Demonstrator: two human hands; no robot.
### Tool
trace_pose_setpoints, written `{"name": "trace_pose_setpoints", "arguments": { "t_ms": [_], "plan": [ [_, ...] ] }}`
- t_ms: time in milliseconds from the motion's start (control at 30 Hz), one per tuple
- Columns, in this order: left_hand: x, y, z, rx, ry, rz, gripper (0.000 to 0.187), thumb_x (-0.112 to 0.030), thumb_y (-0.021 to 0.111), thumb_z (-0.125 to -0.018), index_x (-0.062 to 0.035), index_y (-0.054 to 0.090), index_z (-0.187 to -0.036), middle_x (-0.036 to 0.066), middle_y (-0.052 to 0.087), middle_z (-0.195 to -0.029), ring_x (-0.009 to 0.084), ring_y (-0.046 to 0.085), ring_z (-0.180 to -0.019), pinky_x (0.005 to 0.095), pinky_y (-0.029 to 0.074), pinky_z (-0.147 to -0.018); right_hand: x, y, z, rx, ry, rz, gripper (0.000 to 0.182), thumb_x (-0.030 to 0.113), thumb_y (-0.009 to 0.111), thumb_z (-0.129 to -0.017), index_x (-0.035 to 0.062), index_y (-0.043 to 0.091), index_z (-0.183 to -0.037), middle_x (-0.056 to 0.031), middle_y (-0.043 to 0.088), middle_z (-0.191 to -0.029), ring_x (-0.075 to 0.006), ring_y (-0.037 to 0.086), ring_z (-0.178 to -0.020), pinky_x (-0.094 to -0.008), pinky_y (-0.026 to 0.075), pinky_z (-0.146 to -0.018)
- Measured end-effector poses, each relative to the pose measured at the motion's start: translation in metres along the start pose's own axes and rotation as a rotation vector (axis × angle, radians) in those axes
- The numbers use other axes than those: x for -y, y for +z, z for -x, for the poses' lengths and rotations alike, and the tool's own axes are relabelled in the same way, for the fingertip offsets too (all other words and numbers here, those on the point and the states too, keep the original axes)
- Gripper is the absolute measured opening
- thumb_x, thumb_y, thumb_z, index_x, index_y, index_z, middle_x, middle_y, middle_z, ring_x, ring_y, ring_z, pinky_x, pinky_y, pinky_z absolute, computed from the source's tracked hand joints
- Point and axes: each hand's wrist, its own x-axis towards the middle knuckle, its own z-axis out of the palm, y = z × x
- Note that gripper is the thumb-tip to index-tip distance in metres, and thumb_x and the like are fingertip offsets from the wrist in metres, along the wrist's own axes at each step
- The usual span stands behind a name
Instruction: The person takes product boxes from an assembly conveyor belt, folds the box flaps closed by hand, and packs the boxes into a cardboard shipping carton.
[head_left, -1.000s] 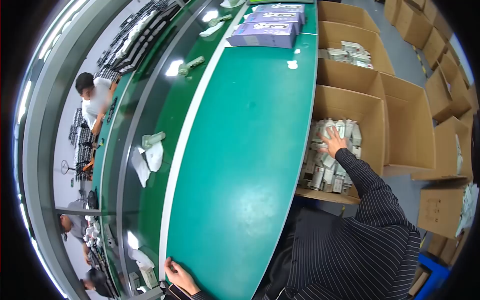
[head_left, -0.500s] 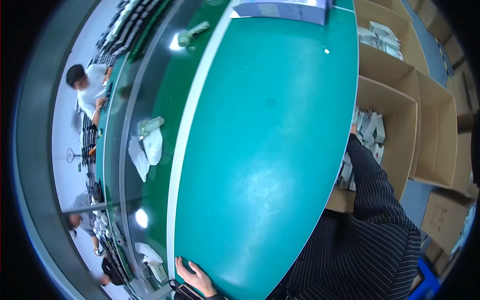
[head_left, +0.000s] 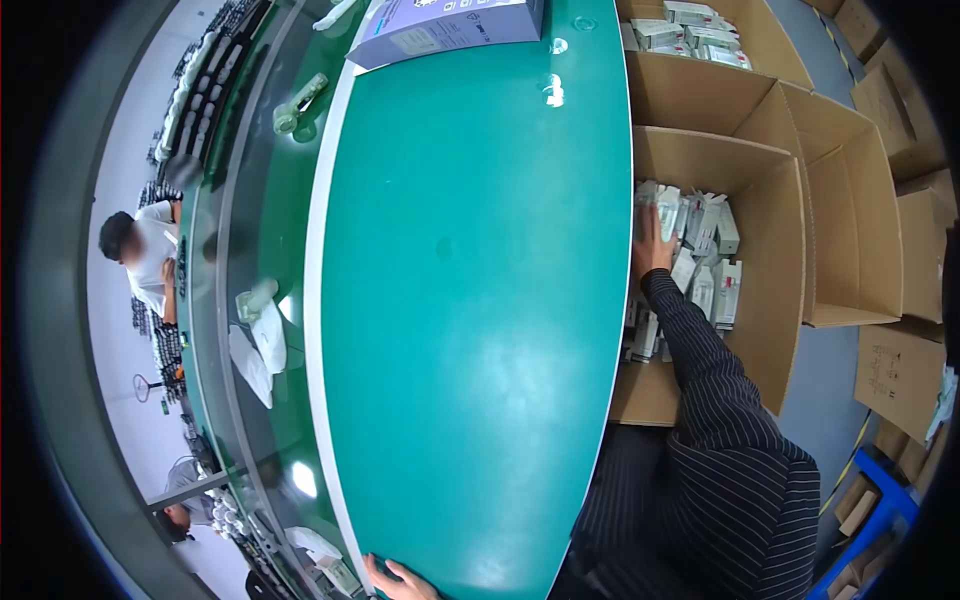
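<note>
My right hand [head_left: 655, 243] reaches down into an open cardboard box [head_left: 790, 270] beside the green table [head_left: 470, 300]. It lies flat on a pile of small white product boxes [head_left: 705, 255], fingers spread; I cannot tell whether it grips one. The striped sleeve [head_left: 715, 390] runs back to my body. My left hand [head_left: 400, 580] rests at the table's near left edge, fingers apart, at the bottom of the view, holding nothing visible.
Purple-white cartons [head_left: 440, 28] lie at the table's far end. A conveyor [head_left: 270, 250] with white bagged items [head_left: 258, 335] runs on the left; other people [head_left: 140, 255] work beyond it. More open cardboard boxes [head_left: 860, 200] stand to the right.
The view has swung, so the box now shows fully. My right hand shifted within the box of small white packs. My left hand stays at the table edge.
</note>
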Motion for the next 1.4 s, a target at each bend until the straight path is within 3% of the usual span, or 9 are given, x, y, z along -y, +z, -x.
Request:
{"name": "trace_pose_setpoints", "arguments": {
  "t_ms": [267,533,800,967,1100,1200,1233,1267,1400],
  "plan": [
    [0.001,-0.005,-0.002,-0.004,-0.012,-0.029,0.057,-0.043,0.054,-0.107,0.0062,0.057,-0.135,0.028,0.062,-0.133,0.043,0.057,-0.122,0.0493,0.043,-0.107,0.007,-0.017,0.0,0.134,0.026,0.019,0.077,0.019,0.061,-0.098,0.0524,0.028,-0.159,-0.0097,0.023,-0.171,-0.0318,0.016,-0.159,-0.0778,0.034,-0.106],
    [0.0,-0.006,-0.004,-0.032,0.026,-0.053,0.056,-0.043,0.054,-0.107,0.0061,0.058,-0.134,0.027,0.063,-0.132,0.0427,0.058,-0.121,0.0496,0.042,-0.107,-0.009,-0.001,-0.013,0.214,-0.152,0.074,0.074,0.048,0.067,-0.092,0.0396,0.037,-0.159,-0.0134,0.029,-0.168,-0.0352,0.024,-0.156,-0.076,0.043,-0.092],
    [0.01,-0.008,-0.001,-0.042,0.062,-0.048,0.055,-0.042,0.054,-0.107,0.0063,0.06,-0.132,0.027,0.064,-0.131,0.0428,0.058,-0.121,0.0498,0.041,-0.108,-0.015,0.011,-0.02,0.209,-0.29,0.095,0.078,0.05,0.068,-0.091,0.0355,0.035,-0.161,-0.0149,0.026,-0.169,-0.0381,0.023,-0.156,-0.0763,0.042,-0.094],
    [0.001,-0.006,0.002,0.03,-0.011,-0.008,0.06,-0.046,0.052,-0.107,0.0071,0.056,-0.136,0.028,0.062,-0.134,0.0453,0.056,-0.123,0.0518,0.039,-0.109,0.015,-0.006,-0.007,0.45,-0.084,0.148,0.089,0.066,0.062,-0.088,0.0319,0.029,-0.164,-0.0151,0.01,-0.174,-0.0378,0.005,-0.16,-0.0813,0.026,-0.105],
    [0.006,-0.004,0.002,-0.167,0.177,-0.115,0.046,-0.037,0.061,-0.102,0.0057,0.068,-0.118,0.025,0.07,-0.111,0.0395,0.065,-0.1,0.0448,0.052,-0.091,0.007,-0.001,-0.002,0.463,-0.168,0.207,0.099,0.072,0.058,-0.09,0.0332,0.012,-0.168,-0.0137,0.007,-0.175,-0.0377,0.004,-0.161,-0.0834,0.02,-0.106],
    [0.023,0.0,0.008,-0.039,-0.052,-0.037,0.043,-0.027,0.052,-0.107,0.0059,0.057,-0.135,0.024,0.059,-0.139,0.0395,0.054,-0.131,0.048,0.042,-0.111,0.014,0.005,-0.013,0.49,-0.166,0.248,0.102,0.073,0.058,-0.089,0.0334,0.008,-0.168,-0.0135,0.006,-0.175,-0.0372,0.004,-0.161,-0.0834,0.015,-0.108],
    [0.028,0.003,0.011,-0.039,-0.052,-0.05,0.047,-0.031,0.051,-0.109,0.0039,0.055,-0.139,0.023,0.06,-0.138,0.0385,0.057,-0.127,0.0444,0.042,-0.11,0.021,0.0,-0.009,0.508,-0.163,0.262,0.103,0.074,0.059,-0.088,0.0335,0.007,-0.168,-0.0135,0.006,-0.175,-0.0369,0.004,-0.161,-0.0834,0.012,-0.109],
    [0.033,0.002,0.01,-0.045,-0.051,-0.05,0.047,-0.031,0.051,-0.109,0.0039,0.055,-0.139,0.023,0.06,-0.138,0.0385,0.057,-0.127,0.0444,0.042,-0.11,0.021,-0.006,-0.008,0.561,-0.148,0.217,0.095,0.065,0.059,-0.092,0.0274,0.017,-0.168,-0.015,0.009,-0.174,-0.0351,0.005,-0.161,-0.0819,0.003,-0.113],
    [0.033,0.011,0.005,-0.055,-0.053,-0.049,0.047,-0.032,0.052,-0.109,0.0035,0.055,-0.139,0.023,0.06,-0.138,0.0382,0.057,-0.127,0.0443,0.043,-0.11,0.036,0.001,0.009,0.405,-0.164,0.027,0.082,0.051,0.058,-0.095,0.0181,0.031,-0.164,-0.0168,0.014,-0.173,-0.033,0.007,-0.161,-0.0804,0.001,-0.115]
  ]
}}
